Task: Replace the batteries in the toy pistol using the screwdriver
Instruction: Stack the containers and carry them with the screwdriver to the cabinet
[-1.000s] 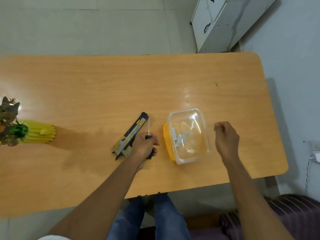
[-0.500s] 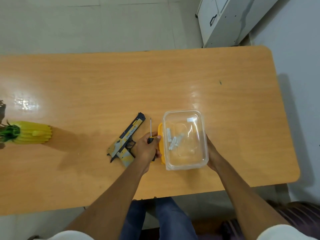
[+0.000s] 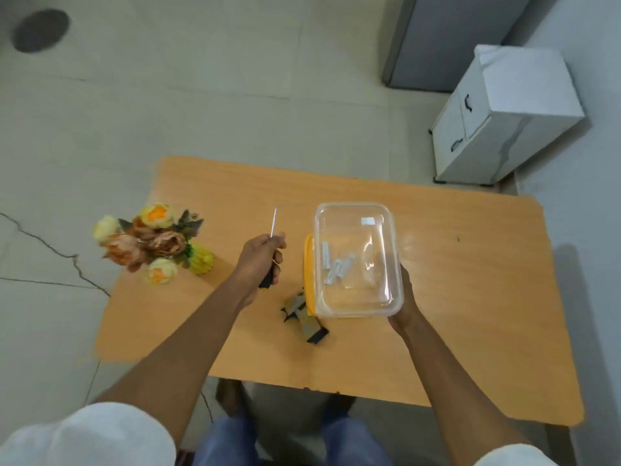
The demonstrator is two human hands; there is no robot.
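Observation:
My left hand (image 3: 260, 260) grips the screwdriver (image 3: 273, 223) by its black and yellow handle, lifted above the table with the thin metal shaft pointing away from me. My right hand (image 3: 405, 297) holds a clear plastic box (image 3: 356, 260) with a yellow lid (image 3: 308, 274) from underneath, raised off the table; several batteries (image 3: 336, 267) lie inside it. The toy pistol (image 3: 307, 322), yellow, grey and black, lies on the wooden table (image 3: 453, 297), partly hidden behind the box.
A yellow vase with artificial flowers (image 3: 151, 247) stands near the table's left edge. A white drawer cabinet (image 3: 504, 119) stands on the floor beyond the table's far right corner. The table's near edge runs just above my knees.
Both hands have risen off the table: the left lifted the screwdriver away from the pistol, the right raised the box. The camera view has pulled back and up.

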